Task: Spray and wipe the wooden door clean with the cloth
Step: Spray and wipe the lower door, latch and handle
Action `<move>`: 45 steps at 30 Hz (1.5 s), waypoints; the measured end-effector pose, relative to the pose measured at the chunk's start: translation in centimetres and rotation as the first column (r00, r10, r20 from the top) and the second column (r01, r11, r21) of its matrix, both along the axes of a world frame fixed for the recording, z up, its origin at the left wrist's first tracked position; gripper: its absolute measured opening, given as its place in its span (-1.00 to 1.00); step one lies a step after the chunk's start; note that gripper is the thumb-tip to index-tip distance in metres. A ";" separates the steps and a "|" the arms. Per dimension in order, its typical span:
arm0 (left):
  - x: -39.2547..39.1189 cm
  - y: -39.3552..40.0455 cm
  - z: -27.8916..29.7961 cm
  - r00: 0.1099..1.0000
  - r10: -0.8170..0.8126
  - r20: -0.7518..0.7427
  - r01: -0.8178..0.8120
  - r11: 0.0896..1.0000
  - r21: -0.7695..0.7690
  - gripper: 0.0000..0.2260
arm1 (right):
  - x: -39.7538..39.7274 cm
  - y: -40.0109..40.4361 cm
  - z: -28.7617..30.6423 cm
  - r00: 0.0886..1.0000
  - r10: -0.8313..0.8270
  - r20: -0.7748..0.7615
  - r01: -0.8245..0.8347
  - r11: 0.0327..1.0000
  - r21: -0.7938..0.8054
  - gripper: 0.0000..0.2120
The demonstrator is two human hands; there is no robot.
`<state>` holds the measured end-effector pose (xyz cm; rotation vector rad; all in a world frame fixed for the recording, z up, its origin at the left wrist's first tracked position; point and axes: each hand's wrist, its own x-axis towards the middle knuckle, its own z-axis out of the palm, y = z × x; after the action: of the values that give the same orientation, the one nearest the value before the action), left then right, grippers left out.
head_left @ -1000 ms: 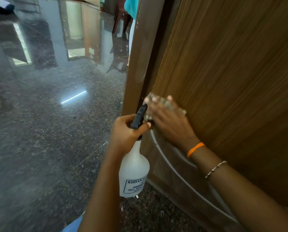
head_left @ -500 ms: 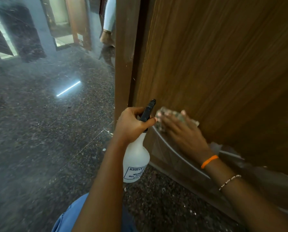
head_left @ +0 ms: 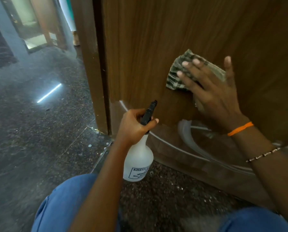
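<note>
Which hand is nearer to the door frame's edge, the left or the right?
Left. The left hand, gripping the spray bottle, is close beside the door frame; the right hand presses the cloth farther along the door.

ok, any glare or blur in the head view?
Head view: a bright light streak reflects off the polished dark stone floor; the checked green cloth and right hand are slightly motion-soft; wide-angle bends the brown wooden door.

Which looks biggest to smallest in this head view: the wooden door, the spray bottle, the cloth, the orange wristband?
1. wooden door, fills most of the view
2. spray bottle
3. cloth, partly hidden under the right hand, so unsure against the bottle
4. orange wristband
</note>
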<state>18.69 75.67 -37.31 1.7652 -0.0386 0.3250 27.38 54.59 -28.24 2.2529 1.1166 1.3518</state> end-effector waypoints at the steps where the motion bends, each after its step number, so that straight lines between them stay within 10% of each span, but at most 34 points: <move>1: 0.1 -0.5 -0.2 1.000 -0.008 0.010 0.008 1.000 -0.004 -0.82 | -0.2 -0.6 -0.5 1.000 0.007 -0.001 -0.007 1.000 -0.004 -0.56; 12: 0.8 -5.1 -2.1 1.000 -0.008 0.005 0.007 0.996 0.093 -0.49 | -2.4 -8.1 -14.5 0.977 -0.079 -0.198 -0.037 0.852 -0.523 -0.28; 18: 0.9 -6.2 -2.0 0.998 -0.033 0.050 0.027 0.993 0.117 -0.63 | -2.6 -7.2 -9.0 0.994 -0.085 -0.073 0.079 0.994 -0.071 -0.52; 24: 0.9 -6.2 -2.9 0.996 -0.033 0.087 0.031 0.999 0.016 -0.80 | -1.2 -4.6 -6.5 0.988 -0.114 0.101 0.065 0.916 0.395 -0.51; 30: 0.1 -6.7 -5.2 1.000 0.001 0.030 -0.001 1.000 -0.001 -0.83 | -1.5 -5.4 -15.2 0.995 0.019 -0.101 -0.026 0.998 -0.059 -0.53; 36: -0.5 -6.7 -5.9 1.000 0.010 0.010 -0.010 1.000 0.024 -0.79 | -1.9 -7.1 -21.3 0.980 0.015 -0.200 -0.107 0.882 -0.458 -0.45; 41: -1.6 -6.7 -5.3 1.000 -0.001 -0.011 0.002 0.996 0.091 -0.80 | -2.0 -4.8 -16.6 0.968 0.046 -0.246 -0.092 0.979 -0.179 -0.59; 45: -2.0 -7.3 -4.6 0.999 -0.032 -0.005 0.033 0.992 0.119 -0.73 | -1.0 -4.4 -9.4 1.000 -0.008 0.002 0.007 0.975 0.222 -0.53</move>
<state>16.69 68.37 -41.94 1.8811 -0.0863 0.3019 26.36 50.16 -37.64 2.4043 0.9982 1.5449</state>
